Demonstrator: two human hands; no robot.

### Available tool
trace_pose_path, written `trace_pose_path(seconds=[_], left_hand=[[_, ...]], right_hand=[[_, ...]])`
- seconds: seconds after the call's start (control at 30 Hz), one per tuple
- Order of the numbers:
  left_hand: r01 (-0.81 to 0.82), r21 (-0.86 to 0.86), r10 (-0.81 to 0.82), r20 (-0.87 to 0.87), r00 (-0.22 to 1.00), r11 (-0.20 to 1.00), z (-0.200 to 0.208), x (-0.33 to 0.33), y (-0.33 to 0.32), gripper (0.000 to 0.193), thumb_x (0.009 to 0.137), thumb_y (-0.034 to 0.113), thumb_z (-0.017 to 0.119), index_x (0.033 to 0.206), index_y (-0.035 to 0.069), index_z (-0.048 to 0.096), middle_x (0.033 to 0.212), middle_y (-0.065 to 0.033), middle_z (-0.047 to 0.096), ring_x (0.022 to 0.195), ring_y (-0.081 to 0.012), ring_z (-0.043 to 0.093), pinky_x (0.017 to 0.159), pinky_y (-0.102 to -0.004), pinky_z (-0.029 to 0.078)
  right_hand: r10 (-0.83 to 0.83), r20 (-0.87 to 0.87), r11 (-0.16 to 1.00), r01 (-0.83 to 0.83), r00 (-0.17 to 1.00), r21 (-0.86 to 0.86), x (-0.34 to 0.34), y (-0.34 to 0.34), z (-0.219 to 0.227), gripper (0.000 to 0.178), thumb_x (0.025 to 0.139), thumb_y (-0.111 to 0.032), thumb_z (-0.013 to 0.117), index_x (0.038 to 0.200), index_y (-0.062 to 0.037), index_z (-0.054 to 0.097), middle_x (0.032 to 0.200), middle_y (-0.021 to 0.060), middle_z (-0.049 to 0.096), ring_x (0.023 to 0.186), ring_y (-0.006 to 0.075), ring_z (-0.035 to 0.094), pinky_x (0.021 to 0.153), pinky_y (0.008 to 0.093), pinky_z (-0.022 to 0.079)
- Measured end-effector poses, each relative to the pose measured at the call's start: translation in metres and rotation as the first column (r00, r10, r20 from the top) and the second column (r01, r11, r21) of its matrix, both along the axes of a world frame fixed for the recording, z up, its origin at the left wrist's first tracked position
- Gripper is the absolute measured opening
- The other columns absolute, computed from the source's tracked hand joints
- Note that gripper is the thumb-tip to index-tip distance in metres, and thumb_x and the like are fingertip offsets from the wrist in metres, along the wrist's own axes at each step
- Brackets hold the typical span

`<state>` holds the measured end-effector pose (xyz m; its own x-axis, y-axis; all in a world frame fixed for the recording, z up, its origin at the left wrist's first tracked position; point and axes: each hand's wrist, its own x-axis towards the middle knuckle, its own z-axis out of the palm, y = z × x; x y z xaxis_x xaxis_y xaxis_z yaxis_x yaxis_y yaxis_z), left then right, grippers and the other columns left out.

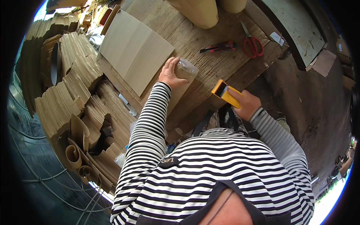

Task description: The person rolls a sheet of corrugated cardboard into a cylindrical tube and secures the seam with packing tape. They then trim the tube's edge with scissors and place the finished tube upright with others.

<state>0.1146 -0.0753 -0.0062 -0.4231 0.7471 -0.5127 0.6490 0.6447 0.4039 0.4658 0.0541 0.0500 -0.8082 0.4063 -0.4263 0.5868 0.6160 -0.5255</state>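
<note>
My left hand [171, 76] curves against a brown paper or cardboard piece [183, 87], its fingers on one side and the thumb on the other. Clear, shiny plastic [188, 66] covers the far end of that piece, which looks rounded. Off the table's near edge, my right hand [247, 104] is closed around a yellow hand tool [229, 94] with a boxy dark-and-pale head. The tool's exact kind does not show. It is held apart from the brown piece, to its right. A ribbed cardboard sheet [137, 48] lies flat beyond my left hand.
On the wooden table [165, 22] lie red-handled scissors [253, 45] and a red-and-black cutter [221, 47]. Large brown cylinders [198, 13] stand at the far edge. Stacked cardboard [71, 90] crowds the left, with rolled pieces [73, 155] nearer. A metal-topped surface [300, 32] is at the right.
</note>
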Motion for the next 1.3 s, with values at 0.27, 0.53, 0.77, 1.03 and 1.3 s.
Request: trace_pose_path(seconds=[0.27,0.53,0.77,1.03,1.3], left_hand=[[-0.400,0.065,0.351,0.365,0.862,0.914,-0.037,-0.118,-0.020,0.115,0.070,0.026,0.095,0.163,0.024,0.027,0.163,-0.0193,0.027,0.142,-0.0434,0.042,0.116,-0.0494,0.045],[0.007,-0.001,-0.007,-0.306,0.952,1.000,-0.024,-0.088,-0.008,0.074,0.088,0.035,0.075,0.154,0.033,0.042,0.165,-0.0149,0.028,0.151,-0.0376,0.030,0.124,-0.0454,0.031],[0.131,0.108,-0.099,-0.263,0.960,0.985,-0.038,-0.097,-0.019,0.077,0.082,0.046,0.078,0.150,0.038,0.044,0.164,-0.0117,0.027,0.149,-0.0353,0.034,0.121,-0.0455,0.037],[0.045,0.129,-0.042,-0.022,0.999,0.991,-0.025,-0.117,-0.013,0.076,0.080,0.043,0.075,0.150,0.035,0.046,0.164,-0.0105,0.030,0.148,-0.0344,0.037,0.122,-0.0458,0.037],[-0.105,0.242,-0.004,0.412,0.911,0.965,-0.041,-0.161,-0.010,0.082,0.081,0.038,0.078,0.153,0.020,0.044,0.155,-0.0114,0.044,0.145,-0.0308,0.041,0.122,-0.0459,0.033]], right_hand=[[-0.015,-0.153,0.999,0.010,0.988,-0.033,-0.122,-0.014,-0.085,0.072,0.080,-0.025,0.077,0.147,-0.0353,0.052,0.096,0.0144,0.059,0.086,0.0319,0.067,0.078,0.0421,0.057],[-0.089,-0.119,0.992,0.077,0.989,-0.097,-0.213,-0.012,-0.043,0.074,0.081,-0.027,0.077,0.149,-0.0349,0.049,0.109,0.0189,0.063,0.095,0.0377,0.069,0.085,0.0470,0.057],[-0.059,-0.162,0.996,0.049,0.985,-0.069,-0.166,0.009,-0.011,0.070,0.079,-0.024,0.077,0.145,-0.0331,0.056,0.102,0.0170,0.064,0.091,0.0357,0.069,0.081,0.0441,0.058],[0.000,-0.116,0.999,0.005,0.993,0.042,-0.130,0.001,-0.079,0.074,0.079,-0.019,0.076,0.147,-0.0350,0.054,0.093,0.0139,0.060,0.081,0.0321,0.067,0.076,0.0414,0.058],[0.016,-0.023,0.998,-0.017,1.000,-0.060,-0.222,0.016,-0.107,0.069,0.083,-0.026,0.075,0.147,-0.0367,0.053,0.097,0.0134,0.063,0.087,0.0299,0.068,0.081,0.0404,0.057]])
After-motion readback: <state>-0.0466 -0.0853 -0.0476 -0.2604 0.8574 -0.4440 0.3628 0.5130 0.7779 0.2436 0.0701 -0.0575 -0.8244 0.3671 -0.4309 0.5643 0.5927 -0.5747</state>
